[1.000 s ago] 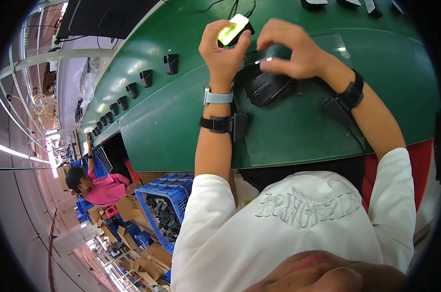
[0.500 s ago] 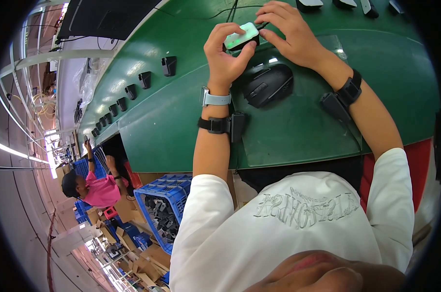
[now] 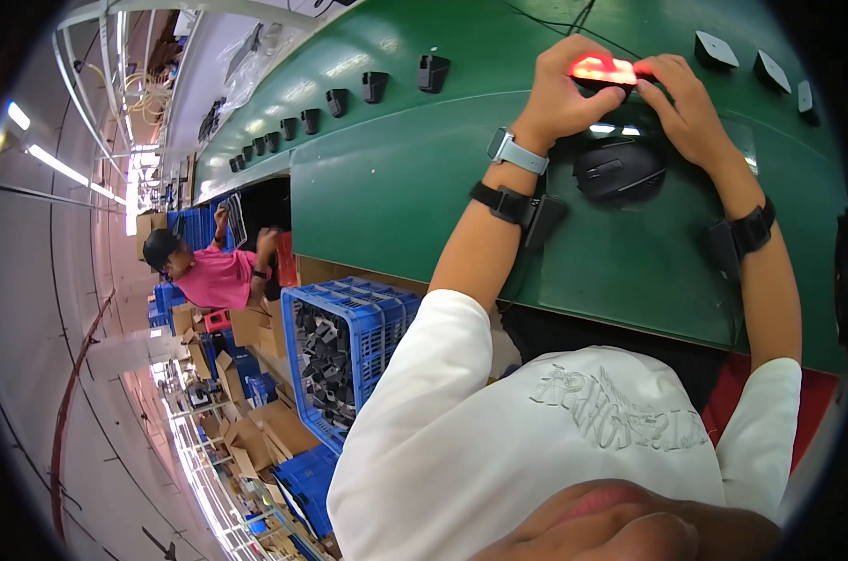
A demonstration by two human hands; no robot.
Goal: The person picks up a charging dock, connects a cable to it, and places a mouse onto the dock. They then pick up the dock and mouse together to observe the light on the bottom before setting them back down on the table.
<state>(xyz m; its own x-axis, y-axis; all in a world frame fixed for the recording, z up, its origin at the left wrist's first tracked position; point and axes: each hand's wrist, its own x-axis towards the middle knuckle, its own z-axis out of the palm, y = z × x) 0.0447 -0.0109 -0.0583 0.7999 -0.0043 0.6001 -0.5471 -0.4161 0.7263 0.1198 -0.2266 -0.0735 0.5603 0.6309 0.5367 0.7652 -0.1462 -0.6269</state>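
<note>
A small black device with a top panel glowing red (image 3: pixel 603 70) is gripped between the thumb and fingers of my left hand (image 3: pixel 562 92). My right hand (image 3: pixel 682 105) meets its right end with bent fingers, thumb close under the corner; what those fingertips pinch is hard to make out. Just below both hands lies a black computer mouse (image 3: pixel 620 171) on a clear sheet (image 3: pixel 630 271) over the green table. Thin black cables (image 3: pixel 583 17) run away behind the device.
Black angular housings (image 3: pixel 374 87) stand in a row along the table's far left. Several white-topped black units (image 3: pixel 716 50) sit at the far right. A blue crate (image 3: pixel 372 313) of black parts stands left of me. Farther off works a person in pink (image 3: pixel 220 279).
The device's panel has turned from green to red. My view has swung left, so hands and table appear farther right. My right fingers have come down onto the device's right end.
</note>
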